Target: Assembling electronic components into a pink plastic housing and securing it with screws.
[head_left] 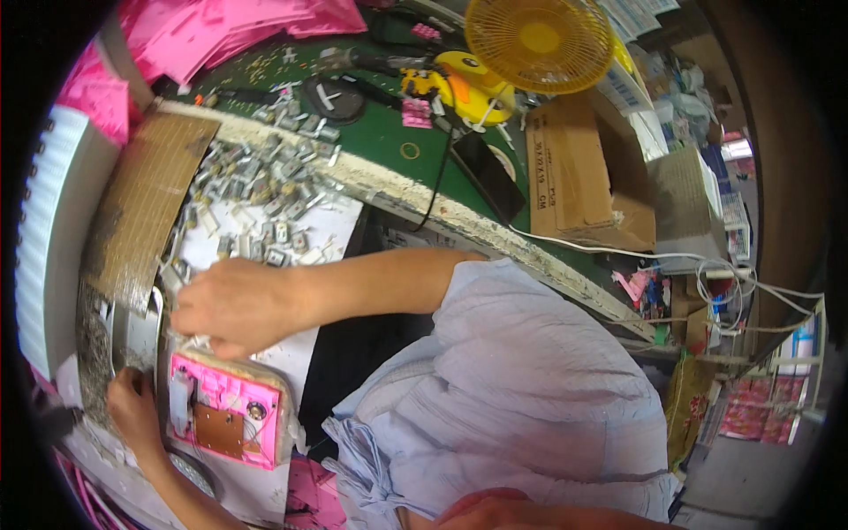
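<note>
My right hand (pixel 240 305) reaches across from the right, its fingers curled down above the white work surface. What it holds, if anything, is hidden under the fingers. Right below it lies an open pink plastic housing (pixel 265 450) with a brown circuit board (pixel 219 430), a small round part (pixel 256 411) and thin wires inside. My left hand (pixel 134 408) is left of the housing, its fingers drawn together at the lower end of a metal tray-like piece (pixel 138 340); their tips are too small to make out. Small grey metal motors (pixel 283 172) are heaped beyond my right hand.
A cardboard sheet (pixel 150 194) and a white ridged box (pixel 62 230) border the left side. On the green bench stand a yellow fan (pixel 539 44), a yellow duck-shaped toy (pixel 473 84), a dark phone (pixel 488 177) and an open carton (pixel 565 168). White cables (pixel 636 255) run right.
</note>
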A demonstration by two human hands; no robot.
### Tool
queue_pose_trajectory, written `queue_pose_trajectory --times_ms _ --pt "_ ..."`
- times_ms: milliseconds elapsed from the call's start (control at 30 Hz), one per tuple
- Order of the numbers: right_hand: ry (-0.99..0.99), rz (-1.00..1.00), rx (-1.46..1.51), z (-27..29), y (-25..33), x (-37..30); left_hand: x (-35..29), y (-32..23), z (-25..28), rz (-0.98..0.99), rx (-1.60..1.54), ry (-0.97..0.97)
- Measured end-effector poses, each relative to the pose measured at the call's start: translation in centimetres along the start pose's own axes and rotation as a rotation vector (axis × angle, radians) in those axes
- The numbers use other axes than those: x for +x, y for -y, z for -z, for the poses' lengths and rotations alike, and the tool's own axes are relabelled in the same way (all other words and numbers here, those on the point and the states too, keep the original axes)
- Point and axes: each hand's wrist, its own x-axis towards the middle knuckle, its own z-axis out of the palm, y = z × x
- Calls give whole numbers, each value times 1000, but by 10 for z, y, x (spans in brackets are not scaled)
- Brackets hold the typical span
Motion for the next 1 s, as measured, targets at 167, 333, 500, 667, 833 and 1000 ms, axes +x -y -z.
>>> queue_pose_trajectory --times_ms 167,333,500,667,833,1000 --pt "19 -64 82 10 -9 -20 14 -14 -6 -12 -171 33" --pt "1 38 173 4 -11 -11 14 37 -34 -104 -83 -67" --pt "66 -74 183 20 -5 -9 15 -20 30 112 -328 -119" --pt "55 -118 212 5 11 4 -7 -9 13 300 -661 -257" --pt "57 -104 296 -3 9 29 -7 -31 21 264 -601 -261" --pt "74 -58 281 4 11 46 -2 -21 35 31 -233 -17"
